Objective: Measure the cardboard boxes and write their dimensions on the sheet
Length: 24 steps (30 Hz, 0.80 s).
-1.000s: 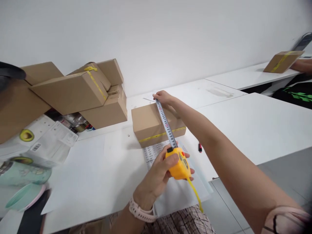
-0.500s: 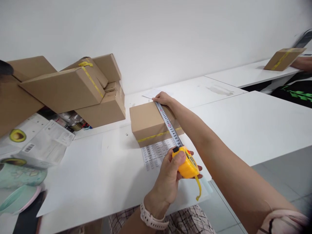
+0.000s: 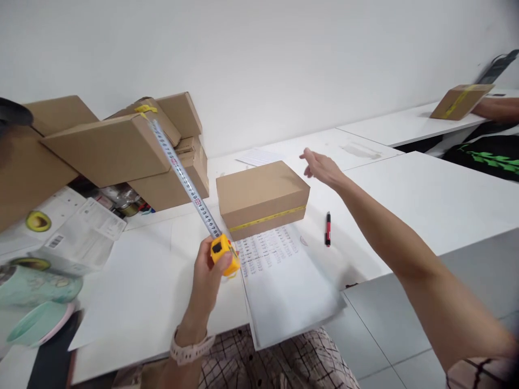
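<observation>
My left hand (image 3: pixel 208 273) is closed around a yellow tape measure (image 3: pixel 225 255) in front of the cardboard box. Its blade (image 3: pixel 184 178) is pulled out, slanting up and left, with the far end in front of the stacked cartons. To the right of the small cardboard box (image 3: pixel 263 189), my right hand (image 3: pixel 321 167) hangs apart from it, fingers loosely bent and apart, holding nothing. Yellow tape runs along the box's front side. Printed sheets (image 3: pixel 284 286) with rows of writing lie partly under the box's front edge. A red and black pen (image 3: pixel 327 229) rests on the table.
Stacked cardboard cartons (image 3: pixel 109 146) stand at the left, beside a white box with avocado pictures (image 3: pixel 77 221) and a mint-green container (image 3: pixel 40 324). Another paper (image 3: pixel 259 156) lies behind the box. At far right, a person's arm (image 3: pixel 497 107) touches a taped carton (image 3: pixel 458 102).
My left hand has swung left with the tape measure, taking the blade off the box. My right hand has let go of the blade's end and moved right. The pen is now uncovered.
</observation>
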Available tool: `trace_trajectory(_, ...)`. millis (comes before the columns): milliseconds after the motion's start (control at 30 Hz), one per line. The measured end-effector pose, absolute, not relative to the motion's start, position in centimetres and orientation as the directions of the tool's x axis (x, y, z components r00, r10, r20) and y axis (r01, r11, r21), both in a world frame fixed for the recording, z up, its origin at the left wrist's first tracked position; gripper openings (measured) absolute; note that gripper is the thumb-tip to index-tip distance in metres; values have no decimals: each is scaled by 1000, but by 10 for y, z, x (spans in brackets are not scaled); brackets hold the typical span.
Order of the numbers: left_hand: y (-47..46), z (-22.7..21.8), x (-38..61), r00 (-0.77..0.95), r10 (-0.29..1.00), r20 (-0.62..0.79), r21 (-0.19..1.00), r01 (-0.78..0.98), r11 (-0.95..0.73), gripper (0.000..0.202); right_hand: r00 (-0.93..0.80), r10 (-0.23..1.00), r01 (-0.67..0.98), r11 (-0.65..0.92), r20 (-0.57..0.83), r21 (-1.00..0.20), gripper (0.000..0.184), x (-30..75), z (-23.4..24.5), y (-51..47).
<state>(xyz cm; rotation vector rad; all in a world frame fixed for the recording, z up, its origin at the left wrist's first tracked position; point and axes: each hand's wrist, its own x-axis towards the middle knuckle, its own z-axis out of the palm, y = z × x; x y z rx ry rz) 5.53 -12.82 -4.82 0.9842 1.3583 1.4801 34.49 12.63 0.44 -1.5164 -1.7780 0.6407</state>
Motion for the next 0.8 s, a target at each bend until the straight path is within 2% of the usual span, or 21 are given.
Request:
trace_trajectory(100,-110,-59,40,-230,970,-74,991,-124,46,55,-172,977,669,208,124,-714,68,356,-14,95)
trace_trajectory(233,-87,-42,29,-157,986,-52,982,-190,21,58,-270,927,670,374,259,-641,50,341,-4,81)
trace_trajectory(333,-70,-14,20,-176,984,5,985,-169,-35,60,-224,917,708,386,330,-591,47,325,21,93)
trace_trajectory(467,-45,13,11,-167,986,1,992,-127,-23,57,-153,931,798,315,332,-514,43,307,36,123)
trace_trajectory(700,-7,22,-4,-157,988,9,991,-129,-29,55,-129,937,799,293,326,-525,46,294,27,168)
trace_trajectory(800,0,20,-1,-115,993,14,994,-107,-26,54,-110,916,847,290,387,-445,46,283,32,180)
